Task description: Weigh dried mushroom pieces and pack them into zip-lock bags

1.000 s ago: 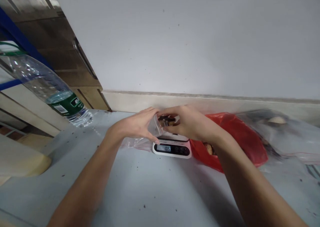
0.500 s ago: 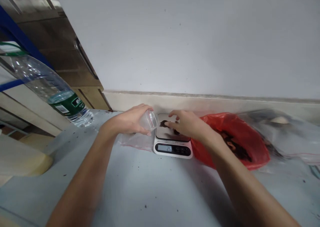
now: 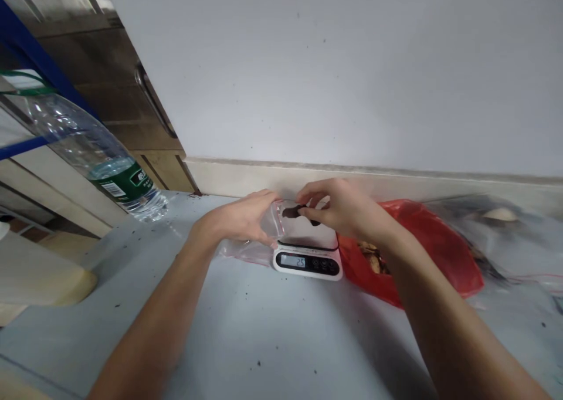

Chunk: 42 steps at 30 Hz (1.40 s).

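My left hand (image 3: 248, 217) grips a small clear zip bag (image 3: 273, 221), its mouth held apart and facing right. Between the thumb and fingers of my right hand (image 3: 334, 207) is a dark brown dried slice (image 3: 292, 212), whose exact kind I cannot make out. It is lifted over the white kitchen scale (image 3: 305, 236), with its left end close to the bag's mouth. The scale's display (image 3: 293, 261) appears to read 25. Under my right forearm, a red plastic bag (image 3: 433, 247) stands open with tan and brown dried pieces (image 3: 373, 258) inside.
Another clear plastic bag (image 3: 246, 251) lies flat left of the scale. Clear bags with contents (image 3: 501, 215) rest at the far right. A water bottle (image 3: 121, 180) and a whitish container (image 3: 39, 271) stand at the left. The white wall (image 3: 352, 83) rises behind the table.
My right hand has picked the dark slice up off the scale's plate. My left hand has brought the bag's mouth rightward, over the scale's left edge. The display is unchanged.
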Motion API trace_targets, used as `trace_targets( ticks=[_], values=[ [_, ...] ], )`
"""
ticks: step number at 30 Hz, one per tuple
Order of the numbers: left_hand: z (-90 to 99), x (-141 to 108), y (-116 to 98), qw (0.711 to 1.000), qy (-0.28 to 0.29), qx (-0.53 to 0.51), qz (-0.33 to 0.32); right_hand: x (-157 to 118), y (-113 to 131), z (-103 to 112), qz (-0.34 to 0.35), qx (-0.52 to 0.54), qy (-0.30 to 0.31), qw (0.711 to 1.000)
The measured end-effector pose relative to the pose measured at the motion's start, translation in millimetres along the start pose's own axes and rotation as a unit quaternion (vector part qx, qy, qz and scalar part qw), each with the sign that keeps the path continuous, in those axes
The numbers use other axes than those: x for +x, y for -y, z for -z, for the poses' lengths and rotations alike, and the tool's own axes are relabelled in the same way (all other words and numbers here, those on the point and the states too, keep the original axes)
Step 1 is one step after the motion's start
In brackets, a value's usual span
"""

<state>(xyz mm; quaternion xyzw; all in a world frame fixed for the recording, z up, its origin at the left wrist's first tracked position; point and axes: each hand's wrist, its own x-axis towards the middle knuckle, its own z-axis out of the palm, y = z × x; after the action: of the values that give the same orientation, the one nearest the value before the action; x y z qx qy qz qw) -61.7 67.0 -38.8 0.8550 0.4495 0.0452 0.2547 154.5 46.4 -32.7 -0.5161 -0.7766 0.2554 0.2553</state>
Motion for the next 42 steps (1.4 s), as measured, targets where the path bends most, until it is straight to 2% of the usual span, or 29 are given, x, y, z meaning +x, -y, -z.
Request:
trace_targets(
  ticks=[5, 8, 12, 15, 17, 21, 25, 28, 31, 35, 42],
  values=[
    [2.3, -1, -7, 0.998, -0.014, -0.063, -0.025, -1, 13, -9, 0.056, 0.095, -0.092, 0.990],
    [8.0, -6, -9, 0.994, -0.031, -0.092, -0.039, -3, 9, -3, 0.077, 0.120, -0.136, 0.980],
    [18.3, -14, -10, 0.980, -0.058, -0.169, -0.092, -11, 1, 14, 0.146, 0.123, -0.076, 0.979],
    [25.7, -20, -14, 0.962, -0.054, -0.233, -0.130, -17, -1, 24, 0.161, 0.180, -0.040, 0.970],
    [29.0, -24, -18, 0.959, -0.063, -0.247, -0.126, -18, -1, 27, 0.166, 0.204, -0.034, 0.964],
    [28.4, -23, -26, 0.955, -0.126, -0.247, -0.105, -17, 1, 26, 0.151, 0.209, -0.072, 0.964],
    [23.6, -18, -31, 0.941, -0.224, -0.242, -0.073, -17, 4, 25, 0.146, 0.218, -0.134, 0.956],
    [22.2, -19, -36, 0.935, -0.249, -0.239, -0.080, -22, 6, 30, 0.166, 0.182, -0.163, 0.955],
    [21.2, -22, -43, 0.941, -0.236, -0.220, -0.102, -27, 9, 35, 0.170, 0.124, -0.147, 0.966],
    [16.4, -23, -52, 0.943, -0.251, -0.169, -0.140, -31, 16, 37, 0.148, 0.077, -0.096, 0.981],
    [6.2, -18, -59, 0.929, -0.297, -0.090, -0.202, -29, 21, 33, 0.157, 0.104, -0.079, 0.979]
  ],
)
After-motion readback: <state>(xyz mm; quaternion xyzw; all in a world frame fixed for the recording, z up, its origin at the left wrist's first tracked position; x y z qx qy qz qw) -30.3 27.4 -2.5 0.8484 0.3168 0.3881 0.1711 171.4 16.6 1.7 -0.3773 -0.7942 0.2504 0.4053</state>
